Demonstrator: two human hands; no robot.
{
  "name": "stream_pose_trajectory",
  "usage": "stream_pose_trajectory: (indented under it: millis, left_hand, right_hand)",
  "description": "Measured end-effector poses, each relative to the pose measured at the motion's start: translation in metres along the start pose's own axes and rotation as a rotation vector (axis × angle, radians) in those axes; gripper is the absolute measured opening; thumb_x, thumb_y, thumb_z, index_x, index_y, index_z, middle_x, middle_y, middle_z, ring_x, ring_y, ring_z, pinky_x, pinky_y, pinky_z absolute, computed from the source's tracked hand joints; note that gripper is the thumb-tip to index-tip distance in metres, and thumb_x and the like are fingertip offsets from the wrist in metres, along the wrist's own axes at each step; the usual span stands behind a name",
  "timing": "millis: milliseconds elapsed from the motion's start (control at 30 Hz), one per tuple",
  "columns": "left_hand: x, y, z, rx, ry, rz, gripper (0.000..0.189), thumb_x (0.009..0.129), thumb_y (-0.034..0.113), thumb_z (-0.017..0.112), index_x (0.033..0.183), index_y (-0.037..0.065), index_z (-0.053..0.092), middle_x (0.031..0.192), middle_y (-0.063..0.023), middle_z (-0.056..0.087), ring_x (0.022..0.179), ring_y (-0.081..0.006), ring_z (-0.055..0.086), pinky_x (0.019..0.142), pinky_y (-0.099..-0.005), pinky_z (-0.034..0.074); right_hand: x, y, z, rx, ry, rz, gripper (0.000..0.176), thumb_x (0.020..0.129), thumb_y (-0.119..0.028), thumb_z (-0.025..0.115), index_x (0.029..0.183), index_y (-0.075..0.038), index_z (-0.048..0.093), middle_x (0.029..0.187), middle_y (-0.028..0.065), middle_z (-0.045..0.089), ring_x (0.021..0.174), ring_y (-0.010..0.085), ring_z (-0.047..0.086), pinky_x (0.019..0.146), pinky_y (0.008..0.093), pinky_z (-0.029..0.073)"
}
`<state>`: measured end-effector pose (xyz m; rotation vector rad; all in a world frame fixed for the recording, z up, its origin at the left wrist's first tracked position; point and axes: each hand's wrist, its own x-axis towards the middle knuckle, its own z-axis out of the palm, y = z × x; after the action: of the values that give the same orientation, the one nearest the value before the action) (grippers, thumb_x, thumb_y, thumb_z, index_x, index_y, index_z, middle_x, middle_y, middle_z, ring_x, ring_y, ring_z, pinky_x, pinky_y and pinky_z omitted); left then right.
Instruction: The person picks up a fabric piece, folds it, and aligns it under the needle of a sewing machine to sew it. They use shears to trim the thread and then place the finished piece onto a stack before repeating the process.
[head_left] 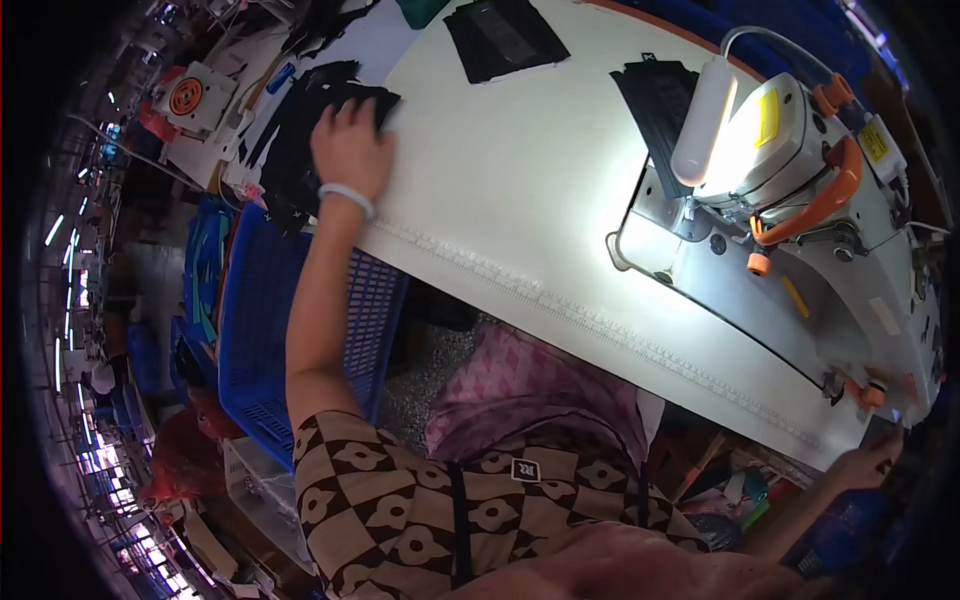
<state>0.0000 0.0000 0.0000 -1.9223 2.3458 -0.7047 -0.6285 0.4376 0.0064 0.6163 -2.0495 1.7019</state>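
Observation:
My left hand [353, 152] lies on a pile of black fabric pieces [300, 135] at the table's left end, its fingers stretched out over the cloth. A pale band circles that wrist. Far to the right, my right hand [868, 464] is at the table's edge, by the near end of the sewing machine [775, 140]. Its fingers look curled beside a dark patch; what they hold, if anything, cannot be made out. Under the machine's lit head lies a black fabric piece [655, 110]. Another black piece [505, 40] rests at the table's far side.
A printed ruler strip [530, 292] runs along the front of the white table [480, 180]. Below its left end stands a blue plastic basket [265, 330]. A white lamp [704, 120] hangs by the machine head. Another device with an orange dial [186, 97] stands at far left.

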Motion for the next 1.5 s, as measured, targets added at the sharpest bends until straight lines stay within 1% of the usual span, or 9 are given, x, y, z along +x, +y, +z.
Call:
stream_pose_trajectory:
  millis: [267,333,400,667,800,1067,1200,1300,1500]
  left_hand:
    - [-0.010,-0.065,0.062,-0.697,0.323,-0.327,0.029,0.095,0.020,0.068,0.119,0.005,0.074,0.122,-0.0153,0.073,0.105,-0.0327,0.071,0.090,-0.0413,0.057]
    - [-0.014,-0.057,0.033,-0.705,0.880,-0.194,0.028,0.094,0.015,0.068,0.119,0.004,0.074,0.122,-0.0162,0.073,0.107,-0.0325,0.070,0.090,-0.0388,0.057]
    - [-0.029,-0.037,-0.003,-0.595,1.041,-0.020,0.025,0.095,0.009,0.066,0.118,0.005,0.074,0.125,-0.0163,0.072,0.109,-0.0340,0.070,0.095,-0.0436,0.055]
    - [-0.149,0.123,-0.058,-0.698,0.502,0.622,0.043,0.083,0.021,0.074,0.122,0.003,0.069,0.127,-0.0139,0.069,0.126,-0.0318,0.062,0.111,-0.0540,0.042]
    - [-0.134,0.111,-0.075,-1.135,0.394,0.529,0.044,0.091,0.023,0.073,0.129,0.001,0.065,0.125,-0.0150,0.069,0.120,-0.0273,0.066,0.107,-0.0468,0.048]
    - [-0.150,0.133,-0.069,-2.125,-0.772,0.289,0.051,0.096,0.003,0.071,0.144,0.001,0.053,0.126,-0.0138,0.066,0.117,-0.0112,0.060,0.097,-0.0268,0.051]
    - [-0.170,0.142,-0.079,-1.895,-0.646,0.274,0.054,0.093,-0.001,0.072,0.144,0.001,0.053,0.116,-0.0096,0.067,0.106,-0.0122,0.063,0.093,-0.0277,0.052]
    - [-0.180,0.155,-0.067,-1.830,-0.070,0.462,0.046,0.091,0.003,0.074,0.135,0.006,0.062,0.105,-0.0146,0.074,0.089,-0.0215,0.072,0.079,-0.0292,0.055]
    - [-0.195,0.155,-0.061,-1.678,-0.121,0.613,0.032,0.088,0.001,0.075,0.120,0.003,0.068,0.101,-0.0151,0.072,0.087,-0.0294,0.072,0.076,-0.0327,0.057]
  right_hand:
    - [-0.114,-0.063,0.102,0.152,-0.809,-0.454,0.031,0.107,-0.019,0.054,0.112,0.004,0.074,0.089,0.0069,0.064,0.078,0.0122,0.055,0.069,0.0259,0.044]
    - [-0.154,-0.117,0.133,0.246,-0.978,-0.492,0.031,0.106,-0.019,0.054,0.110,0.002,0.075,0.083,0.0063,0.062,0.072,0.0113,0.051,0.065,0.0271,0.040]
    - [-0.187,-0.152,0.156,0.315,-1.175,-0.409,0.030,0.105,-0.021,0.054,0.113,0.002,0.072,0.082,0.0057,0.062,0.070,0.0100,0.049,0.063,0.0270,0.039]
    - [-0.256,-0.177,0.208,0.603,-1.478,0.834,0.025,0.105,-0.019,0.058,0.122,-0.002,0.062,0.097,0.0033,0.069,0.067,0.0023,0.050,0.059,0.0183,0.040]
    - [-0.242,-0.131,0.201,0.457,-1.307,0.402,0.019,0.103,-0.015,0.063,0.118,-0.003,0.063,0.099,0.0007,0.068,0.075,0.0033,0.058,0.065,0.0184,0.045]
    - [-0.221,-0.147,0.156,0.321,-1.443,0.214,0.024,0.099,-0.008,0.068,0.121,-0.001,0.063,0.099,-0.0008,0.066,0.086,0.0058,0.060,0.077,0.0196,0.048]
    - [-0.230,-0.153,0.137,0.419,-1.249,0.174,0.027,0.097,-0.005,0.070,0.122,-0.002,0.064,0.101,0.0007,0.068,0.085,0.0059,0.058,0.075,0.0216,0.048]
    - [-0.231,-0.158,0.117,0.300,-1.305,0.288,0.028,0.095,-0.002,0.071,0.122,-0.004,0.066,0.100,0.0016,0.068,0.085,0.0051,0.057,0.074,0.0221,0.048]
    - [-0.254,-0.142,0.087,0.251,-1.208,-0.166,0.035,0.089,0.004,0.075,0.121,-0.007,0.066,0.096,0.0078,0.071,0.077,0.0135,0.065,0.067,0.0255,0.052]
